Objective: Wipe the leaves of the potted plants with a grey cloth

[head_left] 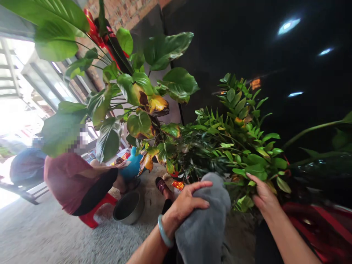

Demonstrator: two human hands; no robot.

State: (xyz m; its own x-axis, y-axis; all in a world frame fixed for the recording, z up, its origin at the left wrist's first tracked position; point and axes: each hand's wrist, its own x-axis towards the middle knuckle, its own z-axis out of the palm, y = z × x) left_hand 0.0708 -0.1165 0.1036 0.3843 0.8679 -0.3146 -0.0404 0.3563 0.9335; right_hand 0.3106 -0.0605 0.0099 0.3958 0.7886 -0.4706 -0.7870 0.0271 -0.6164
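Note:
My left hand (187, 201), with a pale bangle at the wrist, lies on a grey cloth (205, 227). Its forefinger and thumb are stretched out and apart; the other fingers are mostly hidden. Whether the cloth covers my knee I cannot tell. At the right, my right hand (264, 194) reaches in among the lower leaves of a bushy green plant (239, 132). The forefinger and thumb close about a leaf (254, 170) at the plant's edge, while the remaining fingers are out of sight behind the hand. Some leaves there are yellowing.
A tall plant (137, 84) with broad, partly browned leaves stands to the left. Beyond it a person in a dark red top (66, 179) sits on a red stool (92, 216), beside a grey basin (129, 208). A glossy black wall (220, 40) rises behind the plants.

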